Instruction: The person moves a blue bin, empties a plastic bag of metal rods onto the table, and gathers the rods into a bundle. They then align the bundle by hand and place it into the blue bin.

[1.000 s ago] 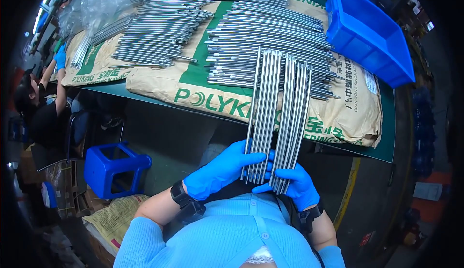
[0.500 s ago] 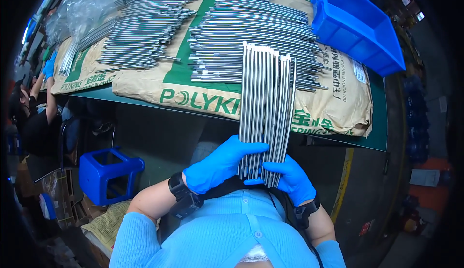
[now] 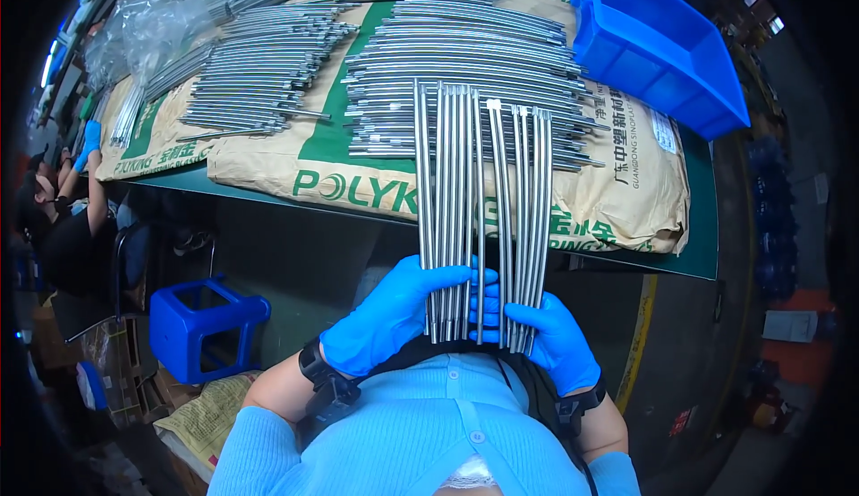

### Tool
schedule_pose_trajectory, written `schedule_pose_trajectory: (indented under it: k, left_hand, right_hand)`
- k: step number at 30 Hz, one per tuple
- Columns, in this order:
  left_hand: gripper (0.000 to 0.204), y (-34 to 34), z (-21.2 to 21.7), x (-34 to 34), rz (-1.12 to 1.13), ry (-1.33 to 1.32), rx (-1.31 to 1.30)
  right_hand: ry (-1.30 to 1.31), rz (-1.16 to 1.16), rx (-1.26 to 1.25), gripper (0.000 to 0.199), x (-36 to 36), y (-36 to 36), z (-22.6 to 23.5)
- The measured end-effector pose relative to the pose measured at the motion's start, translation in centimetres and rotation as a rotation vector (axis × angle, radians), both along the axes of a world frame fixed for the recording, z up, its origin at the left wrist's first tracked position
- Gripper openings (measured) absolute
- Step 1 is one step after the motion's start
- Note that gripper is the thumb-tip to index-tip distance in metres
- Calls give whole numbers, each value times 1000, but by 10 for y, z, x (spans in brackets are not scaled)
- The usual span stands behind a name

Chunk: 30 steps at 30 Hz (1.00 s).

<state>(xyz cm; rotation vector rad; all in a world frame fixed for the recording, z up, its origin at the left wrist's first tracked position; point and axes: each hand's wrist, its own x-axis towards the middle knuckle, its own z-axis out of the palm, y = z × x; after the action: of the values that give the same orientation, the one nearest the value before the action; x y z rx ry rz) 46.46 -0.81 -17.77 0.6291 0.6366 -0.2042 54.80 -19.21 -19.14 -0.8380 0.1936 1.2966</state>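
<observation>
My blue-gloved left hand (image 3: 380, 308) grips several slim metal rods (image 3: 445, 200) near their lower ends, thumb across the front. Another bunch of metal rods (image 3: 534, 218) is in my right hand (image 3: 557, 339), also gloved in blue, with its thumb pressed on them. Between the two bunches a single rod (image 3: 480, 218) stands apart, with blue fingertips behind it. All the rods point away from me, their far ends overlapping a large pile of similar rods (image 3: 465, 44) on the table.
Paper sacks (image 3: 349, 178) cover the green table (image 3: 698, 192), with a second rod pile (image 3: 259, 66) and clear plastic bags (image 3: 170, 12) at left. A blue bin (image 3: 658, 57) stands far right. A blue stool (image 3: 206, 326) is lower left; a co-worker (image 3: 67, 209) sits at far left.
The rods, held together before, have spread into two bunches with a gap and a lone rod between. My left hand has shifted left and my right hand slightly right.
</observation>
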Motion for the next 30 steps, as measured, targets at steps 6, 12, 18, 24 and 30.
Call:
schedule_pose_trajectory:
  k: [6,12,18,24,30]
  left_hand:
    - [36,6,-8,-4,-17,-32,-147]
    - [34,1,-14,-5,20,-43,-109]
    - [34,2,-18,-7,31,-60,-120]
    - [32,3,-11,-6,27,-61,-143]
    - [31,3,-15,-8,31,-37,-125]
  right_hand:
    - [-91,12,84,46,0,0,7]
    - [-118,43,44,48,-1,-3,0]
    - [-242,113,-87,46,-3,-3,-6]
    - [-143,57,29,46,0,-6,-3]
    - [-147,50,52,47,-1,-9,-3]
